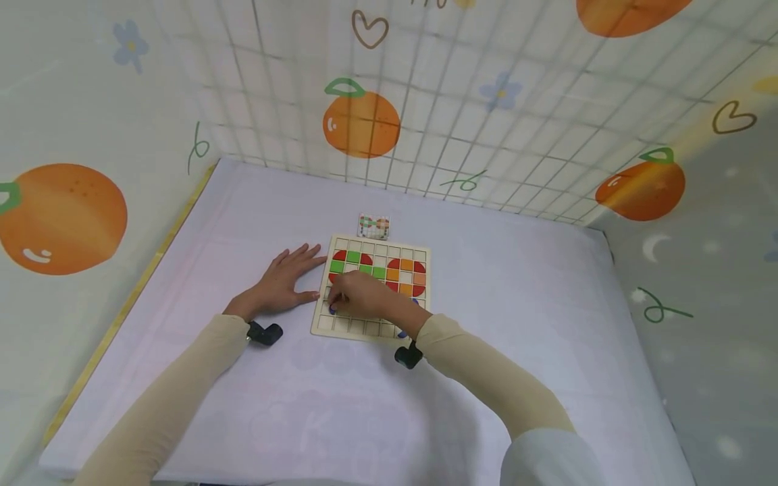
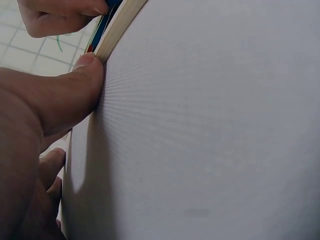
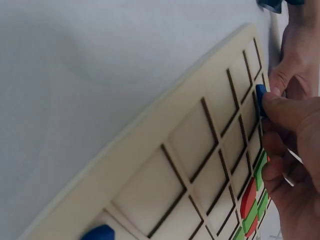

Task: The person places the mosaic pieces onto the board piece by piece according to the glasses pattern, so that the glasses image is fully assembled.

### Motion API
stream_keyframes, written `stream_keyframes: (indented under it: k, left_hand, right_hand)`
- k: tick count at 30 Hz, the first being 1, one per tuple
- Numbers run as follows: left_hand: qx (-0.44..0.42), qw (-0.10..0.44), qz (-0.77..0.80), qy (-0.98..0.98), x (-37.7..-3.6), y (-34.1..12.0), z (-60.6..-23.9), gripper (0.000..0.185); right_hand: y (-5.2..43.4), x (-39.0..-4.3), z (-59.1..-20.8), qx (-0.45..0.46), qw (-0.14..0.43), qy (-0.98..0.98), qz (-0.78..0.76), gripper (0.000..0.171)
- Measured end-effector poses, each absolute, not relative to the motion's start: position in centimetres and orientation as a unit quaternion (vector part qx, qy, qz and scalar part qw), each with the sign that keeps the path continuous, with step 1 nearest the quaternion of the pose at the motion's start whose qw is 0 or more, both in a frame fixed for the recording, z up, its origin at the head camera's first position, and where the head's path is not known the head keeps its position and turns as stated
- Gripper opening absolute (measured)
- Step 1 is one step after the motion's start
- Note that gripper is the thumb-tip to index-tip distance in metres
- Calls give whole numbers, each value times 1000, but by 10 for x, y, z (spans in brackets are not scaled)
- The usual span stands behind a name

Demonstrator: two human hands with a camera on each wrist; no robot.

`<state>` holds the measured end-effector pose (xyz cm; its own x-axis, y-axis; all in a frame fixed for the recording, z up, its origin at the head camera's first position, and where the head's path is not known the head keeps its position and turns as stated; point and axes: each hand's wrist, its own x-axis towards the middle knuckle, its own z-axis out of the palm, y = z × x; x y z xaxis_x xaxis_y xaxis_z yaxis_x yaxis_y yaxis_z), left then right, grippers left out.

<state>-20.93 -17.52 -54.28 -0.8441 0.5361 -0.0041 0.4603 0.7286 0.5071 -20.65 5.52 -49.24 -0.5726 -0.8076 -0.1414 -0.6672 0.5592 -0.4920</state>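
**Blue piece pinched over the wooden grid board**

Wooden grid board (image 1: 371,287) sits flat on the white tabletop (image 1: 516,337), and both hands are working at it. Right hand (image 1: 362,295) is reaching across the lower left part of the board, fingers (image 3: 287,112) curled, and the right wrist view shows them pinching a small blue piece (image 3: 260,98) right at one of the open squares near the board's left edge. That piece shows up in the head view too, as a speck of blue just under the knuckles.

Left hand (image 1: 286,282) lies flat on the tabletop just beside the board's left edge, fingers spread and straight, gripping nothing. From the left wrist view the thumb (image 2: 75,95) is pressed right up against the board's pale rim.

On the board itself: red and green pieces (image 1: 352,263) fill squares at the upper left, red and orange pieces (image 1: 407,273) at the upper right. The bottom row looks bare wood. Another blue piece (image 3: 98,233) sits at the near edge in the right wrist view.

Just beyond the board's far edge lies a small pattern card (image 1: 373,227), apart from it.
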Motion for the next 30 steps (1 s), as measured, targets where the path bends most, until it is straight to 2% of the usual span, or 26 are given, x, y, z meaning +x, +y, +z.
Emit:
stream_keyframes:
  k: [12,30]
  left_hand:
    - [270,70,252,927,-210,-176,-547,79]
    - [262,75,252,929,-208,-173,-541,78]
  right_hand:
    - [54,-203,-494,-458,148,864,-147,20]
    - [54,-196,-499,-453,109,878,-105,20]
